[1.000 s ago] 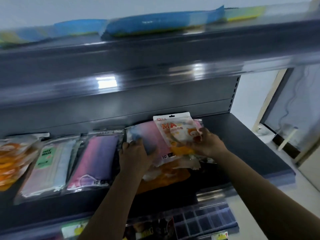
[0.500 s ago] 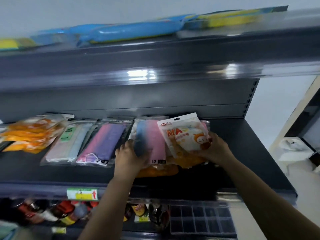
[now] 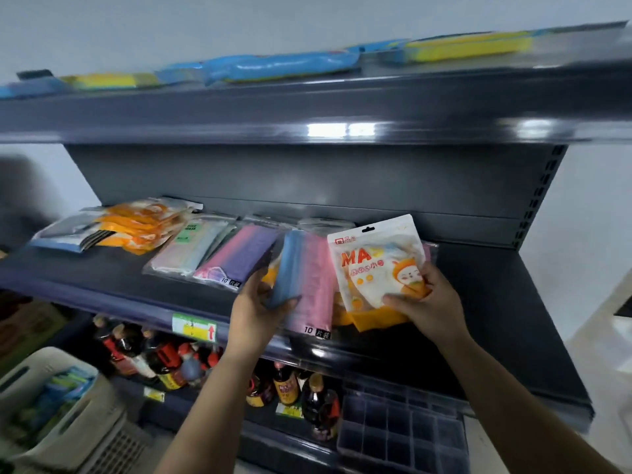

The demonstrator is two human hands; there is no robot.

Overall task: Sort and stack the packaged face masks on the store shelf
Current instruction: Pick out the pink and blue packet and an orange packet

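Middle shelf, centre of frame: your left hand gripped a blue-and-pink pack by its lower left edge, thumb over the blue strip, fingers curled beneath. Your right hand pinched a white pack printed with orange letters and a cartoon figure, thumb along its bottom edge, fingers curled round its right side; the pack stood tilted, top leaning toward the back panel. Under both held packs lay orange packs, partly hidden.

Left of your hands, flat on the same shelf: a pink-and-purple pack, touching the blue-and-pink one; next a pale pack with a green label; farther left, a loose stack of orange packs resting on a grey-and-blue pack.

Top shelf, upper part of frame: blue packs and yellow packs lying flat, blurred.

Lower shelf, bottom centre: dark bottles with red and yellow labels, beside a black divided tray. Shelf edge: a green-and-yellow price tag. Lower left corner: a pale basket holding blue and green items.
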